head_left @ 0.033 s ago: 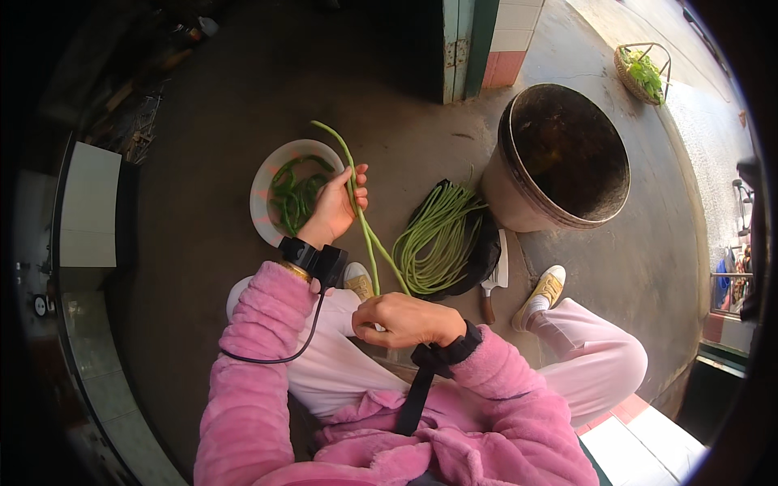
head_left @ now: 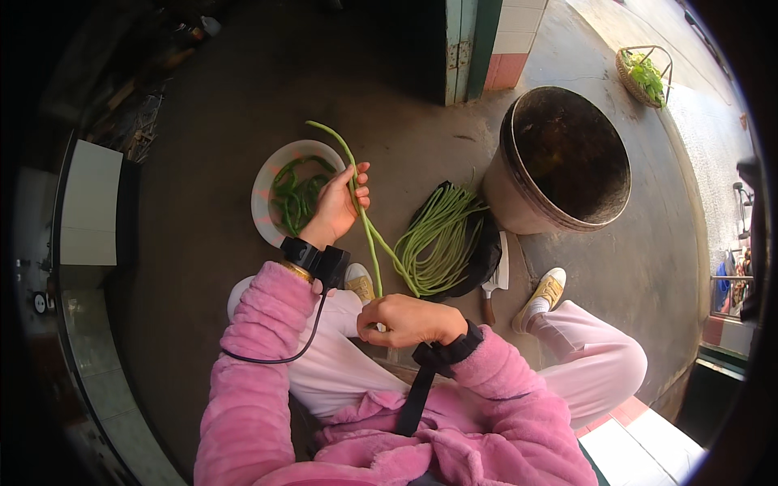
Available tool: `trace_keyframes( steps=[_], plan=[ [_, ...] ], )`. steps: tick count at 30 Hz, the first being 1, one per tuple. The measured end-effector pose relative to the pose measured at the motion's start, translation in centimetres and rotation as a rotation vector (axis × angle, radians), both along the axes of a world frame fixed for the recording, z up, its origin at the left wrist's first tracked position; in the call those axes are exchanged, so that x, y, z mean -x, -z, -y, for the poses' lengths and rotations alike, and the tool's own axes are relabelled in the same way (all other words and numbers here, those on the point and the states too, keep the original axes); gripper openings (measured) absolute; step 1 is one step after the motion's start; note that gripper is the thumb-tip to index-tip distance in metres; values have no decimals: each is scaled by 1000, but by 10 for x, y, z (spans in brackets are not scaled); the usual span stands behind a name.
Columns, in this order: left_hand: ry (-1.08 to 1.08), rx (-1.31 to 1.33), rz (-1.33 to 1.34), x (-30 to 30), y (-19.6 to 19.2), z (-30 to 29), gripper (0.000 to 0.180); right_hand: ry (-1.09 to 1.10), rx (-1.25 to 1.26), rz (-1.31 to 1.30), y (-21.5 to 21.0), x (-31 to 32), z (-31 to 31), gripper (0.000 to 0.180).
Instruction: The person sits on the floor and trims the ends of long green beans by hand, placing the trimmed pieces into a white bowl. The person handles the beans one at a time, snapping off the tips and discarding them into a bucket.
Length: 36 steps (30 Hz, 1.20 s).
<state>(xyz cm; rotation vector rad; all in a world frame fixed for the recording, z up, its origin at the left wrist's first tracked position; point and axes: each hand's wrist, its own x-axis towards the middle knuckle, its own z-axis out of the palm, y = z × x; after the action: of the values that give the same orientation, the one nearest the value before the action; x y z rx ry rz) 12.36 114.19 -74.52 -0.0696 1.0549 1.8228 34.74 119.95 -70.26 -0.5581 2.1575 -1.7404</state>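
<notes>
My left hand [head_left: 340,202] is closed round two lengths of green long bean [head_left: 353,160], pinched between thumb and fingers. One tip arches up and left past the thumb; the lower parts spread toward my right hand [head_left: 412,319]. That hand is curled over the lower end of one length above my lap, its fingertips partly hidden. A pale bowl [head_left: 261,202] with green peppers [head_left: 298,198] stands beside my left wrist. Right of the held beans, a heap of long beans [head_left: 442,243] lies in a black container [head_left: 485,255].
A cleaver [head_left: 500,263] with a wooden handle lies right of the black container. Behind it stands a large dirty bucket [head_left: 519,190]. A wicker basket [head_left: 636,83] of leafy greens sits far right. My shoes [head_left: 545,293] rest on the concrete floor [head_left: 211,178].
The loose lower length of bean has swung slightly to the right, and the upper tip has shifted slightly left. Both hands keep nearly the same place and grip.
</notes>
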Motion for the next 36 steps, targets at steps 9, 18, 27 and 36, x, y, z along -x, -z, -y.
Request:
trace_keyframes(
  steps=[9,18,27,36],
  plan=[
    [439,281,-882,-53,-9,-12,25,1333,251,-91,13,17,-102,48],
    [576,150,-786,-72,-24,-12,30,1258,507,49,-2,5,-124,19],
    [520,-44,-654,-81,-30,-16,26,879,217,-72,11,16,-103,17],
    [478,-65,-487,-78,-34,-15,23,914,287,-55,8,14,-103,18]
  ],
)
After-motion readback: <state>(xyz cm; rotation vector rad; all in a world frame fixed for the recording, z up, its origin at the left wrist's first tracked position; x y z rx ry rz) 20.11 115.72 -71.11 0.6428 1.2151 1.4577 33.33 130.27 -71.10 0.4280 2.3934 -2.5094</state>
